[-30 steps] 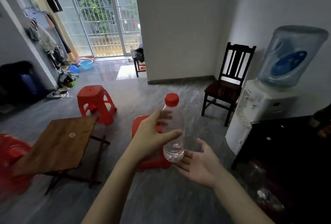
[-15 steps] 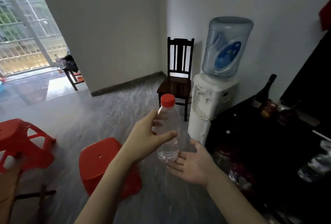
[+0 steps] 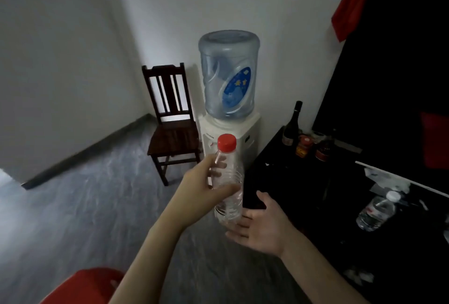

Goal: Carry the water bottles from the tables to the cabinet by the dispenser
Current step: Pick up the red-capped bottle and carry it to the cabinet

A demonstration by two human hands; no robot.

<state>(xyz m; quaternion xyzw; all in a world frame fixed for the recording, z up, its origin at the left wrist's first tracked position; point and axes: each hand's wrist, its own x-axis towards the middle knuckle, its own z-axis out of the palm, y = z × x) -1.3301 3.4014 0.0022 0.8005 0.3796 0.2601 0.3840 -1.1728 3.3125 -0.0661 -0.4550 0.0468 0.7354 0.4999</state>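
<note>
My left hand (image 3: 206,189) grips a clear water bottle (image 3: 228,179) with a red cap, held upright in front of me. Just below and to the right of its base, my right hand (image 3: 261,226) is spread palm up, fingers straight, at or just under the base. The white water dispenser (image 3: 230,131) with its blue jug stands behind the bottle. To its right is the black cabinet (image 3: 303,182). Another clear water bottle (image 3: 375,211) with a white cap lies on the cabinet top at the right.
A dark wooden chair (image 3: 172,123) stands left of the dispenser in the corner. A dark wine bottle (image 3: 291,123) and small jars (image 3: 303,145) sit at the cabinet's back. A red stool (image 3: 85,286) is at the bottom left. Grey floor lies between.
The view has swung right and moved closer to the dispenser and cabinet. The wooden table and far red stool have left the view. Both hands keep their hold and pose around the bottle.
</note>
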